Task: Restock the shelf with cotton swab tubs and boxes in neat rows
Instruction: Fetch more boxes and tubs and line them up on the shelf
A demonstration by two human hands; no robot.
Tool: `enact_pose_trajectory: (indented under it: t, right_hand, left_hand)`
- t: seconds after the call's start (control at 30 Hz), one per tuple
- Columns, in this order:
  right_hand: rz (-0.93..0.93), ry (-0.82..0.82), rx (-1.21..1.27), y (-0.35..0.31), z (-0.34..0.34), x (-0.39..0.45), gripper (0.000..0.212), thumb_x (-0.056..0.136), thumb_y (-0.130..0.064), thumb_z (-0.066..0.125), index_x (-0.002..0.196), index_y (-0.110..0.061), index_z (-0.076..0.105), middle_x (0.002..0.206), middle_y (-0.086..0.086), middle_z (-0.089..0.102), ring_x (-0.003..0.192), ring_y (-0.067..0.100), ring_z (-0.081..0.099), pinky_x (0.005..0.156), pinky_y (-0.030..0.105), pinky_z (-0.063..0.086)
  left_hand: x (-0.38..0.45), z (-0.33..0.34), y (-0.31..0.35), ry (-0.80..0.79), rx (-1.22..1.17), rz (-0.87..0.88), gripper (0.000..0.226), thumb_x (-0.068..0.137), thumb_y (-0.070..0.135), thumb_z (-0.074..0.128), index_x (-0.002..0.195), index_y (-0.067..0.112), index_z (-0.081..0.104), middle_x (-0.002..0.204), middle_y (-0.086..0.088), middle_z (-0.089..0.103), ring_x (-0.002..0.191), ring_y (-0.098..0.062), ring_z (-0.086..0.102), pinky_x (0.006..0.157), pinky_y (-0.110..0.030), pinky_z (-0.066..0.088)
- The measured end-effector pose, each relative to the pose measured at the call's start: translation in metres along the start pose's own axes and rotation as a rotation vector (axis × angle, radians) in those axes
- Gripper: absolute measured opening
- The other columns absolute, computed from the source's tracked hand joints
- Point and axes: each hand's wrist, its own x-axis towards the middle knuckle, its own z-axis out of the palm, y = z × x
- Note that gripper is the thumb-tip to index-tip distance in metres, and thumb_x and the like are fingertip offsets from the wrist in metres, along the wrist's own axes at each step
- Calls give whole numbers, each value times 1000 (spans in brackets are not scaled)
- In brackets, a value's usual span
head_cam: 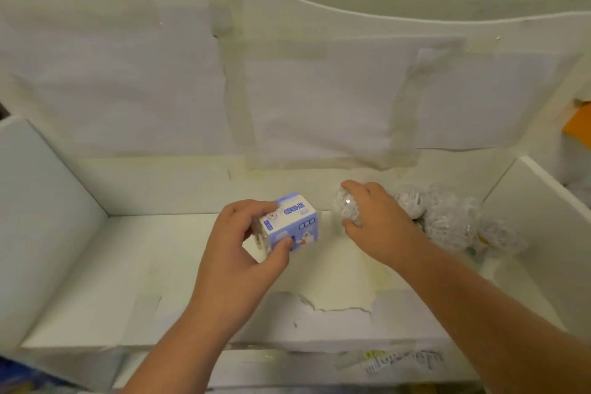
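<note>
Left hand [236, 243] is pinching a blue-and-white box [289, 221], its print too blurred to read, above the shelf [96, 281]; right hand [380, 221] fingers are curling round a clear tub [347, 206] beside three others [447, 217].

Both forearms are bare, with no sleeve in view. The left hand [236, 253] and right hand [380, 221] wear nothing.

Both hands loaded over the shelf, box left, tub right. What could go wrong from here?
1. The right hand grips a clear round tub close beside the other clear tubs, which sit bunched rather than in a row; setting it down may knock them.
2. The left hand holds the blue box tilted; it may land crooked.
3. The shelf surface is torn near the front edge; items could sit unevenly there.
</note>
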Motion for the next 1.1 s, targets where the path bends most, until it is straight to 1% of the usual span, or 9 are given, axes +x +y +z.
enact_pose_trajectory:
  t: [0.17, 0.27, 0.37, 0.53, 0.63, 0.77, 0.9, 1.03, 1.1]
  right_hand:
    - [0, 44, 148, 1, 6, -5, 61, 84, -30, 68, 136, -38, 37, 126, -3, 46, 115, 18, 51, 96, 30, 42]
    - [25, 112, 211, 0, -7, -23, 62, 81, -35, 72, 134, -42, 40, 124, -7, 46, 110, 10, 50, 90, 22, 38]
    - [12, 191, 238, 1, -30, -48, 65, 79, -40, 74, 134, -46, 40, 122, -8, 46, 107, 7, 49, 94, 24, 40]
    - [28, 295, 269, 6, -82, -97, 64, 77, -45, 75, 130, -53, 40, 124, -14, 46, 105, 3, 51, 94, 29, 47]
    - [47, 319, 284, 12, -113, -131, 62, 76, -48, 73, 123, -63, 35, 125, -23, 48, 104, 2, 55, 88, 34, 53]
    - [74, 353, 306, 31, -149, -184, 64, 71, -57, 72, 125, -61, 37, 123, -30, 47, 110, 0, 53, 89, 33, 52]
    - [109, 378, 292, 56, -187, -250, 70, 63, -74, 59, 127, -64, 35, 122, -33, 44, 112, -3, 48, 92, 32, 50]
    - [152, 412, 327, 90, -225, -319, 65, 64, -72, 60, 124, -70, 32, 124, -33, 43, 116, 0, 48, 93, 37, 52]
    - [179, 413, 321, 107, -242, -351, 64, 64, -72, 60, 121, -74, 30, 123, -37, 41, 115, -4, 46, 92, 32, 50]
  left_hand:
    - [6, -2, 0, 12, -20, -8, 41, 71, 26, 71, 108, 40, 60, 114, 14, 59, 106, -12, 60, 86, -21, 48]
    - [10, 4, 3, 14, -52, -15, 40, 72, 26, 71, 109, 39, 60, 114, 14, 60, 105, -10, 60, 85, -18, 47]
    - [12, 14, 9, 12, -100, -25, 40, 73, 27, 72, 109, 38, 60, 116, 14, 61, 106, -9, 61, 84, -17, 47]
    - [8, 39, 35, -25, -174, -12, 39, 79, 19, 77, 107, 40, 61, 116, 13, 63, 107, -10, 62, 88, -25, 49]
    - [2, 54, 61, -52, -195, 14, 38, 80, 18, 77, 106, 39, 61, 115, 11, 64, 105, -9, 63, 87, -23, 50]
    - [-16, 79, 107, -79, -249, 52, 37, 80, 15, 78, 106, 37, 63, 112, 6, 66, 100, -10, 65, 86, -24, 51]
    - [-49, 112, 159, -95, -301, 85, 36, 73, 27, 74, 106, 37, 63, 113, 4, 67, 97, -8, 65, 83, -22, 52]
    - [-92, 155, 211, -180, -356, 121, 34, 74, 27, 73, 105, 38, 64, 112, 5, 67, 97, -10, 65, 84, -28, 52]
    - [-115, 176, 236, -213, -381, 142, 34, 74, 26, 74, 104, 39, 64, 111, 6, 67, 98, -11, 65, 83, -26, 52]
